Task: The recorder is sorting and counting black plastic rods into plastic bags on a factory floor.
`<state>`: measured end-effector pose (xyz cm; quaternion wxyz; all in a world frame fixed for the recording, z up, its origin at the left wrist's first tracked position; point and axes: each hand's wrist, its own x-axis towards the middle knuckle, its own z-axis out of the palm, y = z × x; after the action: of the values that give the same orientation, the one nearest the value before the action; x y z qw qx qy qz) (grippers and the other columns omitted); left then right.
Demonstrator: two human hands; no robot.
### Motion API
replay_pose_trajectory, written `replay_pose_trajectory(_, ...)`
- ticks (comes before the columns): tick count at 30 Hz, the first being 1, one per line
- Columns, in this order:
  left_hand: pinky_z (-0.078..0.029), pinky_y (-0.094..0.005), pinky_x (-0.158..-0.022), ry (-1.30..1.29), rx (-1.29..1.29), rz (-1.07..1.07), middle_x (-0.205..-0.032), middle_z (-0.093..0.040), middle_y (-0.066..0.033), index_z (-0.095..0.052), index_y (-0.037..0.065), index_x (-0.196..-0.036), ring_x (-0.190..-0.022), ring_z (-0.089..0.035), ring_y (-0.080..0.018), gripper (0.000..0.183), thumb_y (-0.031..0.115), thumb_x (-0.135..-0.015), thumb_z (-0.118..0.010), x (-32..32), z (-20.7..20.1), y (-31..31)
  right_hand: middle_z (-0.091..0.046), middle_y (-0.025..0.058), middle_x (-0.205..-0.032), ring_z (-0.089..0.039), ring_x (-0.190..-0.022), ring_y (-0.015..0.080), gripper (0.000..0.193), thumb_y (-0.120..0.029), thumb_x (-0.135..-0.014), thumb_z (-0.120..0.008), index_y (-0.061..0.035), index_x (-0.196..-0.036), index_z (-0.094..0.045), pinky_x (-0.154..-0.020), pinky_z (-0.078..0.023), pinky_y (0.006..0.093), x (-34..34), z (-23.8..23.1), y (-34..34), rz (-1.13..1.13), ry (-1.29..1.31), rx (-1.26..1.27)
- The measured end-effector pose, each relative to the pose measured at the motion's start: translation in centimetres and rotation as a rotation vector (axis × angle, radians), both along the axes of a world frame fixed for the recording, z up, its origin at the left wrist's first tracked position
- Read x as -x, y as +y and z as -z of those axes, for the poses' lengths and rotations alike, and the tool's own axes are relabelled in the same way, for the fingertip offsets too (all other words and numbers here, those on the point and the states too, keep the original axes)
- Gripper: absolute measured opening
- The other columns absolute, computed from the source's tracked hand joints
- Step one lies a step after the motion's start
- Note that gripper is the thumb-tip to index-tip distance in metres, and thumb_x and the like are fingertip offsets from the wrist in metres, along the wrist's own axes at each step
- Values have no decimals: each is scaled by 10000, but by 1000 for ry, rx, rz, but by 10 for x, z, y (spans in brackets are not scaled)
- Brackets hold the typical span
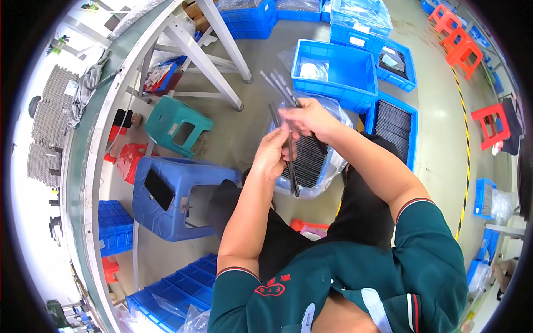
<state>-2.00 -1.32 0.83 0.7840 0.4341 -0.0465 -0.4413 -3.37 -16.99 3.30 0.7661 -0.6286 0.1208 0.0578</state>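
Thin dark strips, like narrow rods, are in both my hands above a plastic-lined bin. My left hand (271, 151) is closed round a dark strip (293, 180) that points down toward my lap and up past my thumb. My right hand (312, 119), closed too, grips several dark strips (281, 87) that fan out to the upper left, their far ends blurred. The two hands nearly meet, and the fingers between them are smeared. Beneath them, rows of dark strips (306, 161) lie in the bin with clear plastic film (327, 187) round it.
A blue crate (333, 72) with film inside stands ahead, and another blue crate (394, 125) of dark strips is at the right. On the left are a green stool (172, 125), a blue stool (161, 222) bearing a black phone (159, 189), and a metal-legged workbench (202, 53).
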Motion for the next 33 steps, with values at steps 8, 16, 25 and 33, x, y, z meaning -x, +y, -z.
replay_pose_trajectory(8, -369, -253, -487, 25, 30, 265, -726, -498, -27, -553, 42, -799, -519, -420, -108, 334, 354, -916, -521, 13, -5, 13, -338, -63, -492, -261, -377, 62, 249, -244, -837, -637, -87, -725, -479, -368, -210, 248, -37, -11, -115, 498, -162, -251)
replay_pose_trajectory(16, -508, -478, -825, 59, 209, 95, -1049, -587, -198, -556, 25, -826, -953, -613, -336, 365, 365, -930, -474, -5, -2, 10, -465, 9, -552, -400, -418, 86, 381, -362, -762, -721, -33, -764, -528, -344, -289, 256, -10, 7, -12, 44, 56, 70)
replay_pose_trajectory(25, -407, -325, -602, 110, 189, 56, -703, -431, -16, -529, 61, -768, -635, -424, -161, 364, 402, -899, -530, -6, 6, 15, -579, 41, -588, -554, -515, 108, 327, -303, -861, -604, -9, -719, -586, -502, -442, 264, -3, -13, 16, -186, 6, 304)
replay_pose_trajectory(33, -407, -297, -549, 142, 180, -423, -715, -464, -18, -547, 51, -827, -590, -432, -142, 322, 363, -907, -535, -29, 6, 27, -535, 56, -613, -441, -403, 90, 193, -213, -907, -495, -40, -893, -411, -343, -318, 230, 13, -11, 4, -182, 40, 270)
